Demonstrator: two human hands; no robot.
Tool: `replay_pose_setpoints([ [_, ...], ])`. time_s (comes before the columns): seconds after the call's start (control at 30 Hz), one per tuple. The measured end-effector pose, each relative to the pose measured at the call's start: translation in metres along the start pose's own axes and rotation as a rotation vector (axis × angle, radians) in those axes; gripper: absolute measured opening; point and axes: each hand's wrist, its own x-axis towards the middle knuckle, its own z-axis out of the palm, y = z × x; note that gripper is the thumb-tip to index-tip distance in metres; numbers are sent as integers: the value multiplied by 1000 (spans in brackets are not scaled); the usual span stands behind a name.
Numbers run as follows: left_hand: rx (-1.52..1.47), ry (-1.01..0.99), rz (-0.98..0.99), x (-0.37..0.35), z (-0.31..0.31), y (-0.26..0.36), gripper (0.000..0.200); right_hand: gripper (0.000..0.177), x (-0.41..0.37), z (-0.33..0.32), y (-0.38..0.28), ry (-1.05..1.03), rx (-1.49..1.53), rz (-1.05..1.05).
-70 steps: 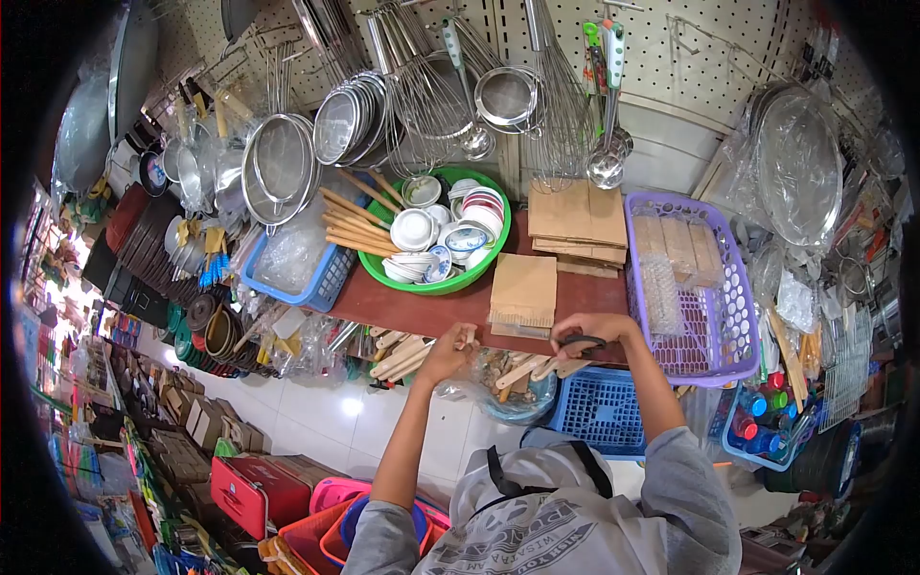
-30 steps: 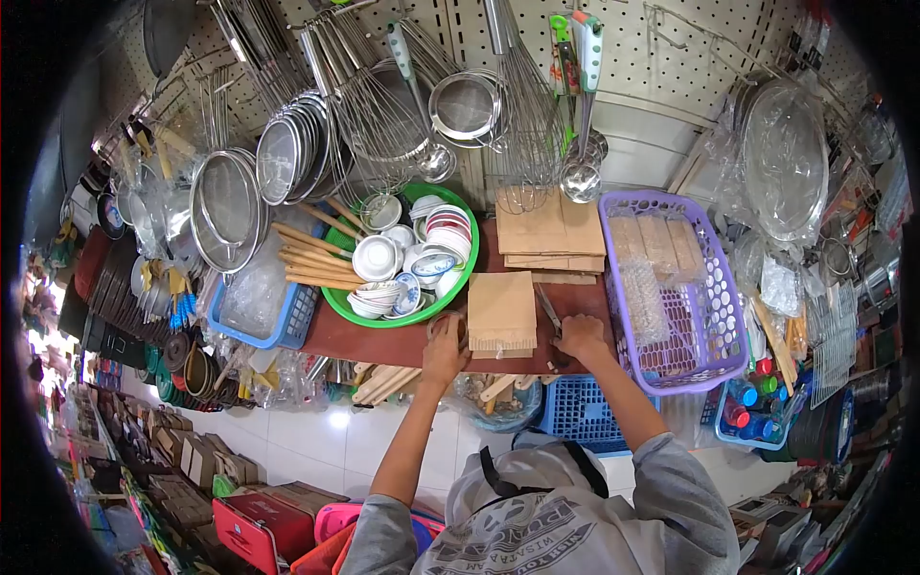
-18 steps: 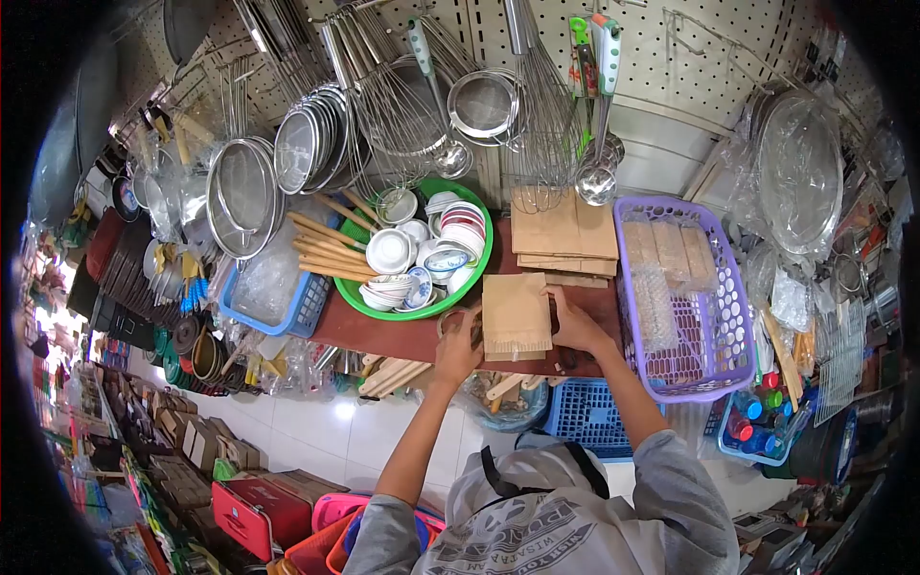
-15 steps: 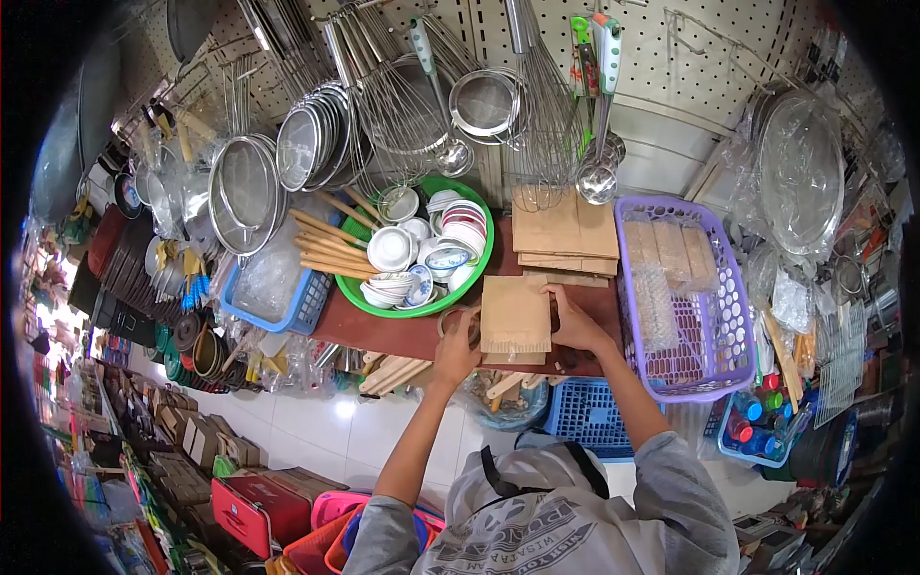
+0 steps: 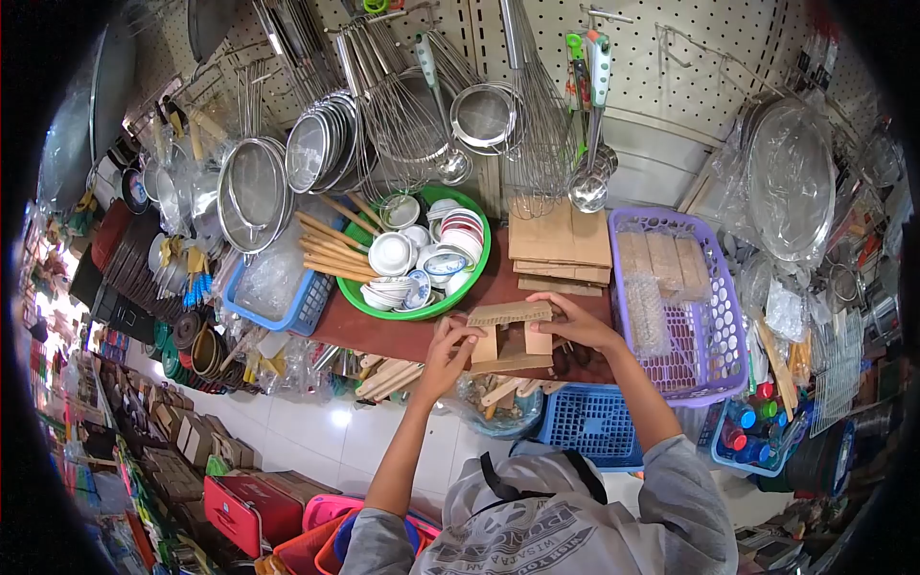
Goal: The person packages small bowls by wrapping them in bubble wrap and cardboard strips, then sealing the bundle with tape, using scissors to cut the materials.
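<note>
Between my two hands is a small brown cardboard box [image 5: 511, 313], with its flaps spread and the opening facing up toward me. My left hand [image 5: 448, 353] grips the box's left side, fingertips at a side flap. At the opposite upper corner, my right hand [image 5: 575, 324] holds it with thumb and fingers on the right flap. The box is above the front part of a reddish-brown table [image 5: 374, 331]. Behind it lies a stack of flat cardboard pieces [image 5: 560, 235].
Left of the box, a green basin [image 5: 484, 273] holds small bowls beside wooden handles [image 5: 335, 254]. A purple basket [image 5: 704, 379] with wrapped packs stands at right. Whisks [image 5: 527, 144], strainers [image 5: 254, 192] and ladles [image 5: 587, 192] hang overhead. Below the table edge is a blue crate [image 5: 589, 422].
The cardboard piece, flat-faced toward me before, is now squared out as a box with its flaps apart. Both hands have shifted on it, and the view has tilted slightly.
</note>
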Motion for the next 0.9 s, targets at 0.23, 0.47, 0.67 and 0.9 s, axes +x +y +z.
replay_pose_setpoints([
  [0.23,61,-22,223,1,8,43,43,52,-12,-18,-14,-18,65,136],
  [0.47,-52,123,22,11,39,7,57,54,-10,-27,-10,-37,57,135],
  [0.67,-270,169,-71,23,60,-4,73,56,-10,-30,-13,-42,31,66],
  [0.9,-292,97,-65,41,60,6,69,61,-4,-50,9,-62,481,90],
])
